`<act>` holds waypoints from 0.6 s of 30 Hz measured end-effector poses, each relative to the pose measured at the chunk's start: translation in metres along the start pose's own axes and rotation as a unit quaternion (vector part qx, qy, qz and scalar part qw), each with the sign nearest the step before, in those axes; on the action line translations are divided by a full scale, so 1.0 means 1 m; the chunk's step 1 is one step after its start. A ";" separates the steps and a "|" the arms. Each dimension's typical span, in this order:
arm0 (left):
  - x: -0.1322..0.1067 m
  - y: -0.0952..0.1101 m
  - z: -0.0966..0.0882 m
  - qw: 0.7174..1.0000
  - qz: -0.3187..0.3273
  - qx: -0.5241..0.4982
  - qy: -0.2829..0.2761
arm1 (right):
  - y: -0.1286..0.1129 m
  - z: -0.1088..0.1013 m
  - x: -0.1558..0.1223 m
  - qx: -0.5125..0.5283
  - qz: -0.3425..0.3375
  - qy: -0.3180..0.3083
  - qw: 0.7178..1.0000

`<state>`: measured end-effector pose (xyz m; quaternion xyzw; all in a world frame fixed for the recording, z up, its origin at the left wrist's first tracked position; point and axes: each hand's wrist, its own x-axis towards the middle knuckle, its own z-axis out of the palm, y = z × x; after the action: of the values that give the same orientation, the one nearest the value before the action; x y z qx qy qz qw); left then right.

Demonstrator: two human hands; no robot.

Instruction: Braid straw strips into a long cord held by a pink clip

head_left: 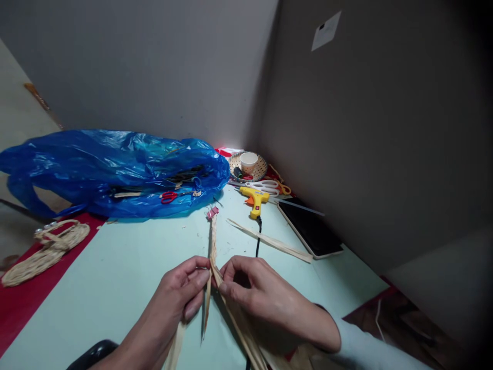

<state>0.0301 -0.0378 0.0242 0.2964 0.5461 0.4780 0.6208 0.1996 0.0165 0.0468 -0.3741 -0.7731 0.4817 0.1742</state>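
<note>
From my end I judge the step in hand as plaiting — the braid point(214, 239) runs down the middle of the desk point(138, 257) from a pink clip point(212, 212) toward the near edge, and the next move calls for another crossing under even tension. Left hand point(187, 288): thumb and forefinger pressed together on a narrow strand point(208, 303), other fingers curled. Right hand point(250, 288): thumb and forefinger pinching the wider strands point(239, 324) — remaining fingers mostly hidden from me.
</note>
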 end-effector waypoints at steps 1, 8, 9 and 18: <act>0.000 -0.001 0.000 1.000 -0.002 -0.004 0.001 | -0.002 0.001 0.000 -0.008 0.009 0.006 1.000; -0.001 -0.002 0.002 1.000 0.008 0.005 0.000 | -0.009 0.011 -0.002 -0.079 0.016 0.047 0.996; -0.001 -0.002 0.002 1.000 0.009 0.010 0.001 | -0.009 0.013 -0.002 -0.090 0.011 0.051 0.995; 0.000 -0.003 0.001 0.999 0.031 0.027 0.002 | -0.011 0.015 -0.004 -0.154 0.000 0.048 0.987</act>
<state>0.0321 -0.0384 0.0217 0.3292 0.5509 0.4827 0.5960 0.1881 0.0015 0.0498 -0.4188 -0.8288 0.3386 0.1519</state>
